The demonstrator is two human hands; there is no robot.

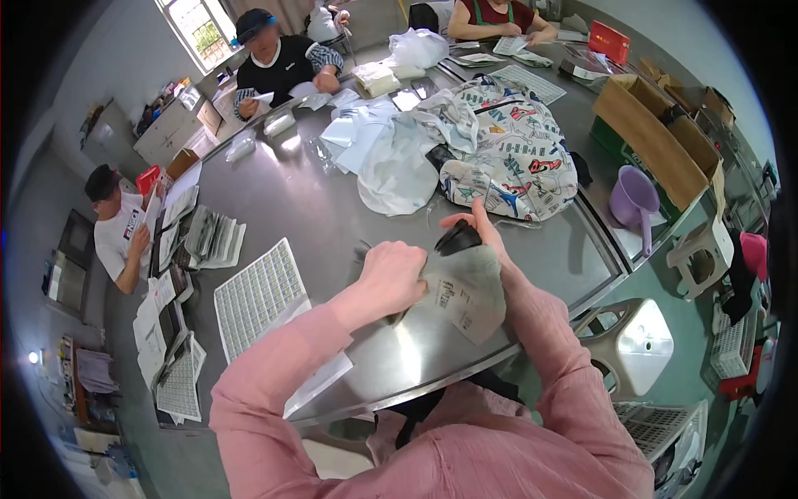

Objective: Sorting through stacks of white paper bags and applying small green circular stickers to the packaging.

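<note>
The right hand (495,244) grasps the bag (467,298), probably light, floppy and slick (best held by its edges), while the clenched left hand (389,279) grips its left side.

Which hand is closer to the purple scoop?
Right. The right hand is left of the scoop, at the packet's right side; the left hand is farther left, by the packet's left edge.
</note>
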